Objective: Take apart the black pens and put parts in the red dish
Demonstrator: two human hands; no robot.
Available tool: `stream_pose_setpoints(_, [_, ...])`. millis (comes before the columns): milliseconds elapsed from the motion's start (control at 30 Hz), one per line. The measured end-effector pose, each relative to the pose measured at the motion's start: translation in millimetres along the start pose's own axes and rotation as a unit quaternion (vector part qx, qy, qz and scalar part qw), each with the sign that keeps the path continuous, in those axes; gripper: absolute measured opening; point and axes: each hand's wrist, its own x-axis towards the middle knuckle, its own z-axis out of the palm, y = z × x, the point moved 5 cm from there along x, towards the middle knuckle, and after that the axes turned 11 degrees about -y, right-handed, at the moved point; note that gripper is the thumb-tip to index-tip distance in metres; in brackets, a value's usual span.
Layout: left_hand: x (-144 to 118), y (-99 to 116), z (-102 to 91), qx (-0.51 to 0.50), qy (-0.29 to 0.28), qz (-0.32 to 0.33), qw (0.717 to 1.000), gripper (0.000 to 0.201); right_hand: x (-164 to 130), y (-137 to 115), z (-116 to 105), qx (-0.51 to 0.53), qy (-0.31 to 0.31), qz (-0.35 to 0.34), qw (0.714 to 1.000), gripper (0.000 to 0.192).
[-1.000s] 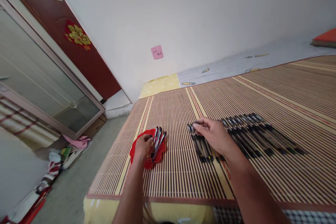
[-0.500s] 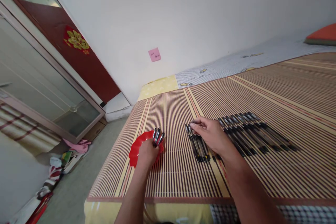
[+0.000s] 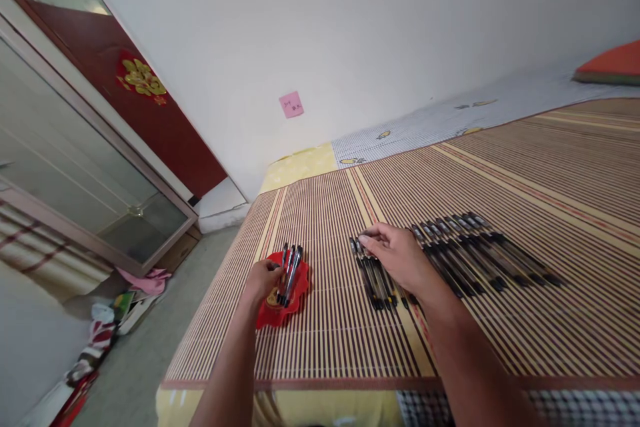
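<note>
My left hand (image 3: 264, 281) is closed at the left rim of a red scalloped plate (image 3: 301, 297), thumb and fingers pinched together over it; the fingertips are partly hidden. Several pens (image 3: 293, 273) with dark ends lie in the plate, their tips pointing away past its far rim. My right hand (image 3: 395, 250) pinches the top end of a pen in a small group of black pens (image 3: 370, 277) on the mat, and covers part of that group. To its right lies a long slanted row of black pens (image 3: 465, 247), side by side.
A striped bamboo mat (image 3: 320, 213) covers the bed, its front edge close to me. A pink note (image 3: 291, 105) is stuck on the white wall. An orange cushion (image 3: 613, 61) sits at far right. Shoes and clutter (image 3: 103, 330) lie on the floor at left.
My left hand has let go of the pens, which now lie in the plate, and moved left to the plate's rim. My right hand stays at the small group of pens.
</note>
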Motion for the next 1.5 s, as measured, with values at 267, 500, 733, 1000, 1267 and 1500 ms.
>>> stream_pose_setpoints(267, [13.7,-14.1,11.3,-0.050,-0.040,0.025,0.998,0.012,-1.2,-3.2,-2.0,-0.014,0.006,-0.002,1.000,0.029])
stream_pose_setpoints(500, [13.0,-17.8,13.2,-0.081,-0.026,0.024,0.996,0.004,-1.0,-2.6,-2.0,-0.002,0.010,0.000,1.000,0.027])
stream_pose_setpoints(733, [2.9,-6.9,-2.0,-0.096,0.044,0.037,0.994,0.004,-3.3,-2.6,-14.9,-0.009,0.055,0.001,0.998,0.028])
stream_pose_setpoints(1000, [-69.5,56.5,1.6,-0.371,0.140,0.110,0.911,0.036,-4.8,-6.5,-29.2,0.058,0.165,-0.035,0.984,0.027])
stream_pose_setpoints(1267, [-84.7,82.5,116.5,-0.603,0.015,0.003,0.798,0.045,-2.3,22.1,2.5,-0.209,-0.042,0.079,0.974,0.014])
stream_pose_setpoints(1500, [-63.6,67.0,120.3,-0.490,0.023,0.045,0.870,0.040,-8.3,30.9,22.0,-0.396,-0.137,0.169,0.892,0.019])
